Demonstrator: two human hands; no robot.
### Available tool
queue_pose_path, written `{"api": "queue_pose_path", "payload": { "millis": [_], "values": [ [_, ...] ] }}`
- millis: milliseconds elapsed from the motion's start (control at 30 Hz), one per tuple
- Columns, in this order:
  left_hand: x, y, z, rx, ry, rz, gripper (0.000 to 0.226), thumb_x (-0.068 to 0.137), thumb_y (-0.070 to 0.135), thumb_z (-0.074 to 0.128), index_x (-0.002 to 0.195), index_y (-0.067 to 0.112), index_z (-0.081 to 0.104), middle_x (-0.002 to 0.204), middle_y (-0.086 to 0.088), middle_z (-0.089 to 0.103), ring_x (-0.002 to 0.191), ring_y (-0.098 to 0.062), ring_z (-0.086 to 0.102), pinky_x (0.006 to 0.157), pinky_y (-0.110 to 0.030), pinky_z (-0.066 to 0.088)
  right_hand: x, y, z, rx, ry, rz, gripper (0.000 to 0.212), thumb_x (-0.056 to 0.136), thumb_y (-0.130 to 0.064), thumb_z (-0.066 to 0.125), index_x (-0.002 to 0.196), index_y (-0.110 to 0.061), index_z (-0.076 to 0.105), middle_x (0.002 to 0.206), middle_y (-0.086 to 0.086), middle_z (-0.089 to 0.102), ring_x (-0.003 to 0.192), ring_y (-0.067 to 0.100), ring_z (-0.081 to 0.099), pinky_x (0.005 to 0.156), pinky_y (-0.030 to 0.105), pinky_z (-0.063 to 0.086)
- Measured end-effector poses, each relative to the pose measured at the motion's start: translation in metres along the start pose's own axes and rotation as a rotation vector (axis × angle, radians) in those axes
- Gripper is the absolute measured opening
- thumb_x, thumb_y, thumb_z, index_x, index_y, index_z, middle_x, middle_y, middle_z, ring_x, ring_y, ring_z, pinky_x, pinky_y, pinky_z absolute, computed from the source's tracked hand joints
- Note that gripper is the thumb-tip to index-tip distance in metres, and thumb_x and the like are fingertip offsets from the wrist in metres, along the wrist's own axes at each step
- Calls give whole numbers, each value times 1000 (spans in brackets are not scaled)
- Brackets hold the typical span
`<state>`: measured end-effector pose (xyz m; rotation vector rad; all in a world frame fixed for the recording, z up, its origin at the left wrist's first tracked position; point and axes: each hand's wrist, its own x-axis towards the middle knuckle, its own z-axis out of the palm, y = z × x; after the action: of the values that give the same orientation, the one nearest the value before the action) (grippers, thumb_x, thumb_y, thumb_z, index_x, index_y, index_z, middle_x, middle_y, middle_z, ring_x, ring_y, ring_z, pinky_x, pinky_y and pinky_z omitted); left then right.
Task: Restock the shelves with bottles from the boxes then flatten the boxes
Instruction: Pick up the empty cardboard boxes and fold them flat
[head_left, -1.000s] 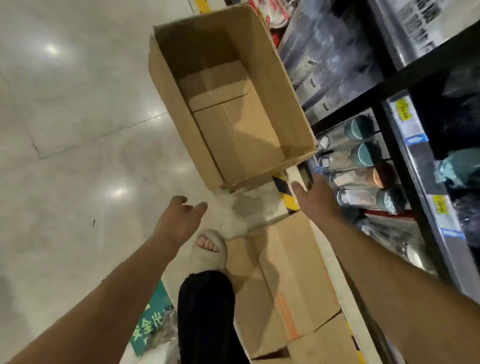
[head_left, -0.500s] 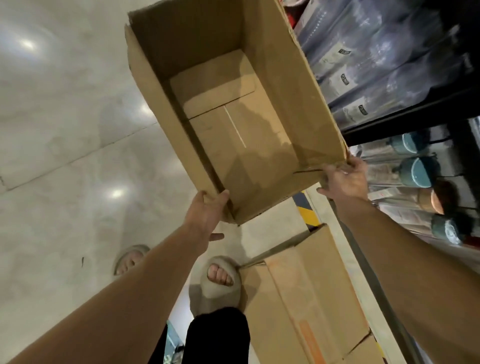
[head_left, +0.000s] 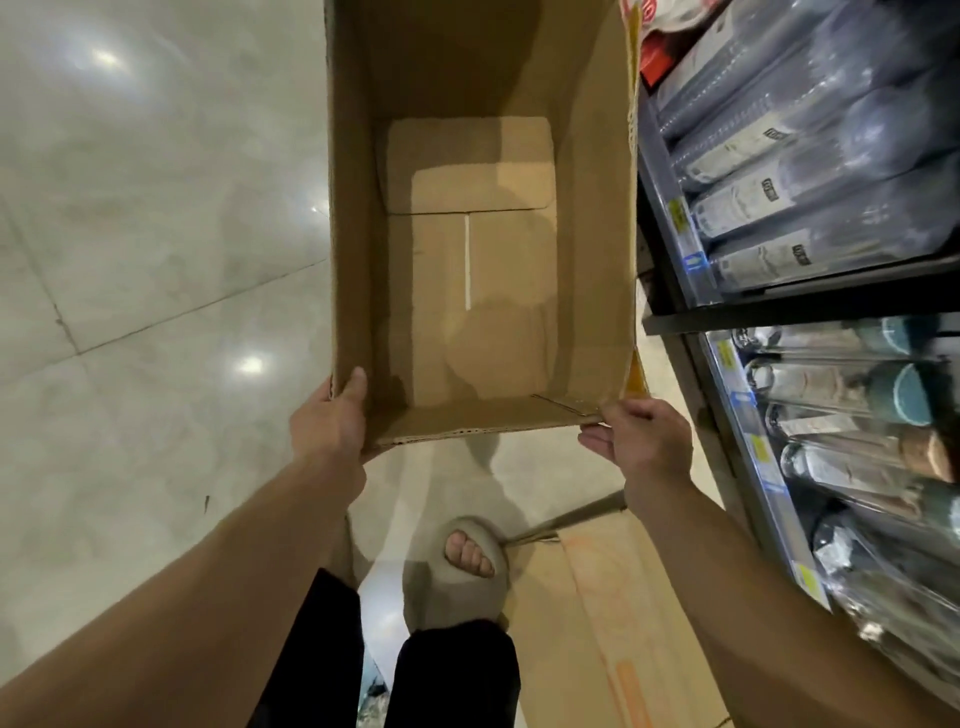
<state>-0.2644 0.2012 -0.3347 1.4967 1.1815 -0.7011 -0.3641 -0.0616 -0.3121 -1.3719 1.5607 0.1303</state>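
Note:
An empty brown cardboard box (head_left: 478, 260) hangs lifted in front of me, its open side facing me and its taped bottom flaps visible inside. My left hand (head_left: 327, 421) grips its near left corner, thumb inside the wall. My right hand (head_left: 641, 441) pinches the near right corner edge. Clear bottles (head_left: 852, 410) with teal and brown caps lie in rows on the lower shelf at the right. More wrapped clear bottles (head_left: 810, 171) fill the shelf above.
A flattened cardboard box (head_left: 613, 623) lies on the floor under my right foot in a beige slipper (head_left: 457, 577). The dark metal shelf unit (head_left: 779, 309) runs along the right. Pale tiled floor (head_left: 156, 312) spreads to the left.
Both hands reached to the box, took its near corners and lifted it up toward me. The box now hangs squarer to my view and closer.

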Motion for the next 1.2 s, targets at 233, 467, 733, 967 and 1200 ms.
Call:
{"api": "queue_pose_path", "payload": {
  "millis": [233, 467, 733, 967, 1200],
  "values": [
    [-6, 25, -57, 85, 106, 203, 28, 101, 38, 66, 127, 28, 74, 98, 3, 74, 90, -22, 72, 78, -38, 65, -60, -6, 11, -438, 4, -223, 14, 94, -28, 72, 92, -14, 70, 88, 6, 74, 80, 29, 73, 74, 49, 63],
    [-40, 72, -125, 82, 72, 277, 35, 100, 35, 68, 134, 26, 70, 100, 6, 73, 94, -25, 71, 82, -42, 63, -151, -54, 44, -441, -295, -508, 7, 96, -35, 71, 92, -32, 67, 84, -17, 70, 82, -6, 64, 63, 8, 45],
    [-95, 117, -190, 135, -34, 366, 39, 98, 41, 68, 133, 23, 70, 105, -1, 73, 96, -29, 71, 88, -47, 61, -208, -88, 100, -883, -528, -473, 60, 97, -54, 61, 151, -36, 45, 152, -9, 49, 137, 21, 49, 110, 42, 43],
    [-106, 122, -223, 155, -190, 370, 12, 96, 43, 70, 89, 41, 81, 91, 7, 80, 83, -19, 76, 67, -30, 59, -184, -81, 144, -1276, -563, -367, 78, 101, -58, 48, 165, -32, 12, 174, -3, -1, 158, 35, 4, 127, 54, 15],
    [-118, 112, -224, 58, -219, 324, 9, 94, 44, 73, 91, 44, 82, 99, 6, 81, 89, -16, 78, 73, -35, 62, -181, -62, 135, -1277, -679, -206, 80, 99, -71, 39, 163, -26, 24, 168, 3, 30, 152, 30, 33, 123, 44, 29]
  ]
}}
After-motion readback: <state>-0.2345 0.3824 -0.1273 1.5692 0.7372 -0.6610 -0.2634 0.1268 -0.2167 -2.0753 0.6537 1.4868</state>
